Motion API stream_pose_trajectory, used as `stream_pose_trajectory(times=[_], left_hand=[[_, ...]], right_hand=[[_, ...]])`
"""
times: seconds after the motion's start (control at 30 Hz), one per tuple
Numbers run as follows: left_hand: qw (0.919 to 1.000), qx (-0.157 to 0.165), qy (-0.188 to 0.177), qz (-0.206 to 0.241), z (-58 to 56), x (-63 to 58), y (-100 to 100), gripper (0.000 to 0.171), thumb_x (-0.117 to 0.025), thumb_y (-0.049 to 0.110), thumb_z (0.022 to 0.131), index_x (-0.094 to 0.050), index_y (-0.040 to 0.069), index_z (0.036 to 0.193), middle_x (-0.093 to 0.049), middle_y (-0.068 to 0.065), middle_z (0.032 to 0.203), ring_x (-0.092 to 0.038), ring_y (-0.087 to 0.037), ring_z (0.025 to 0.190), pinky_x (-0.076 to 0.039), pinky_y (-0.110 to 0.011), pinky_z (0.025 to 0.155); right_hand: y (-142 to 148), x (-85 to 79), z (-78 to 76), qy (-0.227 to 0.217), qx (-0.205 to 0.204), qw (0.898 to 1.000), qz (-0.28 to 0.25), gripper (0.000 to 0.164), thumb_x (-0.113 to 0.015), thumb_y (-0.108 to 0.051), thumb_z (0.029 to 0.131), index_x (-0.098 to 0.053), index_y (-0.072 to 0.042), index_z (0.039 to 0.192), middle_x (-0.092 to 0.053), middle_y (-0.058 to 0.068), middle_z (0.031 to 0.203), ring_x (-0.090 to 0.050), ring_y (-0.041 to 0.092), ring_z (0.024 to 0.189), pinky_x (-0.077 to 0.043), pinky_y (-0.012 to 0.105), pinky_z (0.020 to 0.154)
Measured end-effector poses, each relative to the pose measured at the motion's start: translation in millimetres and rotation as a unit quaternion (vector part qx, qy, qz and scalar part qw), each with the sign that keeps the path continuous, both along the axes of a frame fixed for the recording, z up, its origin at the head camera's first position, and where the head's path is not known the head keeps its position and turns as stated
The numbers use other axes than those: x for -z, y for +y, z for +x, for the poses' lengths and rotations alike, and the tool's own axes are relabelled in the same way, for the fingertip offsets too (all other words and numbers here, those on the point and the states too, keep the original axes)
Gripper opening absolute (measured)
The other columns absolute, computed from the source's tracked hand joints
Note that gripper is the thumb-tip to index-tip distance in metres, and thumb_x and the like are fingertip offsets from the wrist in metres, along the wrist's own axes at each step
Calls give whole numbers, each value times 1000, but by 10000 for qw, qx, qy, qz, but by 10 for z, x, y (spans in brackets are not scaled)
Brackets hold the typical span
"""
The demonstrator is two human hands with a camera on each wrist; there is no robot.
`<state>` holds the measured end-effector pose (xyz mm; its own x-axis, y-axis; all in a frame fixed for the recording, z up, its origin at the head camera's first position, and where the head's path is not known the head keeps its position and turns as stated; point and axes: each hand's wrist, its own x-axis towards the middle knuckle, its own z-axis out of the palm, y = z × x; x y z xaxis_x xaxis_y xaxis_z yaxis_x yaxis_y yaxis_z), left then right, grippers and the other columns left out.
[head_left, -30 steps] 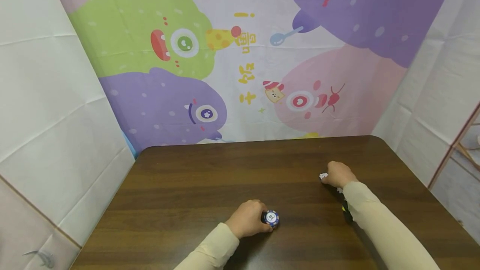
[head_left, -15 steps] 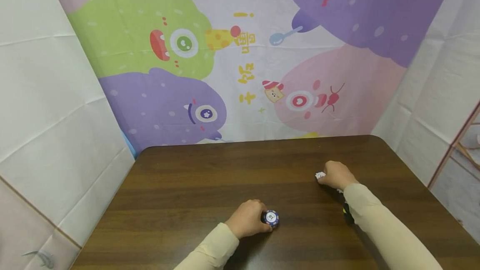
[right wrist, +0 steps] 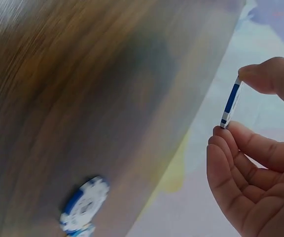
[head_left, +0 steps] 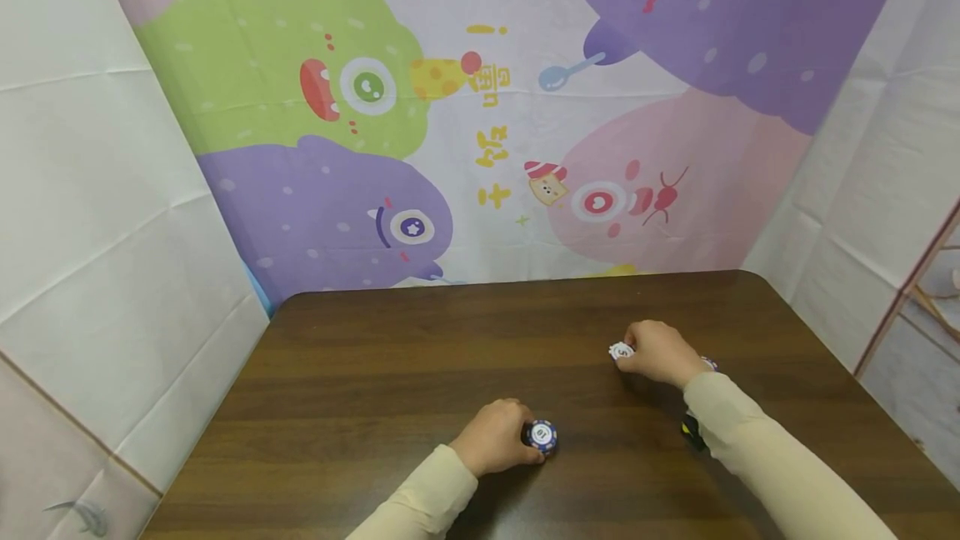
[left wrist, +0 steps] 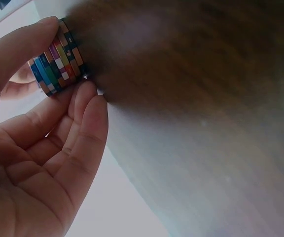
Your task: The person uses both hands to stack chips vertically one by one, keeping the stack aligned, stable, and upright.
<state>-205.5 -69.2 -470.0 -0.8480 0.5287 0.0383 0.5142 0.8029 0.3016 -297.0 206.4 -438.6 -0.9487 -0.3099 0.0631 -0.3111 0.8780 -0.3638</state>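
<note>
In the head view, my left hand [head_left: 495, 438] holds a stack of poker chips whose top chip [head_left: 542, 436] is blue and marked 10. The left wrist view shows thumb and fingers around the stack's [left wrist: 59, 61] multicoloured edges. Farther right and back, my right hand [head_left: 662, 352] pinches one white poker chip [head_left: 621, 352] by its edges. Seen edge-on in the right wrist view, that chip [right wrist: 231, 102] has blue and white edge marks and is held above the table between thumb and fingertips.
A white and blue chip [right wrist: 86, 203] lies on the table, with part of another chip [right wrist: 83, 231] beside it. By the right sleeve is a black and yellow object [head_left: 692, 430], partly hidden. The wooden table [head_left: 375, 373] ends at a patterned cloth [head_left: 487, 240].
My right hand has moved left with the white chip. A chip behind the right wrist and more of the black and yellow object now show. The left hand has stayed put.
</note>
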Motion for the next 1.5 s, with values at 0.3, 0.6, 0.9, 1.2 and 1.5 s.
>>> stream_pose_trajectory(times=[0.3,0.6,0.9,1.2,1.5], left_hand=[[10000,-13,-56,42,2,0,-4,35,-80,34,65,-71,12,90,-65,5,84,-55,-4,73,-44,-20,66],[10000,5,12,53,-8,-8,-5,33,-80,35,64,-71,13,87,-62,6,78,-52,-3,68,-43,-19,63],[10000,19,-38,90,-9,-9,-7,30,-81,34,63,-71,14,83,-61,8,76,-50,-2,66,-42,-19,61],[9998,45,-77,176,-3,-21,-11,25,-81,32,63,-69,15,76,-58,10,71,-46,-1,62,-39,-18,58],[9996,35,-166,236,0,-16,-20,25,-81,32,63,-67,15,74,-56,10,70,-45,-1,61,-38,-18,56]], right_hand=[[-265,-107,195,290,-502,9983,-72,28,-72,-26,68,-63,-5,84,-57,1,75,-47,13,64,-41,29,60],[-525,-156,390,510,-1017,9935,-78,29,-75,-28,67,-63,-8,85,-56,-3,77,-46,9,66,-41,28,62],[-700,-132,560,368,-1603,9863,-124,28,-74,-28,70,-62,-10,87,-55,-5,81,-46,7,68,-42,24,62],[-816,-90,673,-15,-2037,9790,-11,26,-74,-28,70,-63,-10,87,-54,-5,79,-45,7,65,-39,22,58],[-907,-15,728,48,-2360,9717,26,22,-73,-24,68,-63,-11,83,-54,-5,79,-44,4,65,-40,19,57]])
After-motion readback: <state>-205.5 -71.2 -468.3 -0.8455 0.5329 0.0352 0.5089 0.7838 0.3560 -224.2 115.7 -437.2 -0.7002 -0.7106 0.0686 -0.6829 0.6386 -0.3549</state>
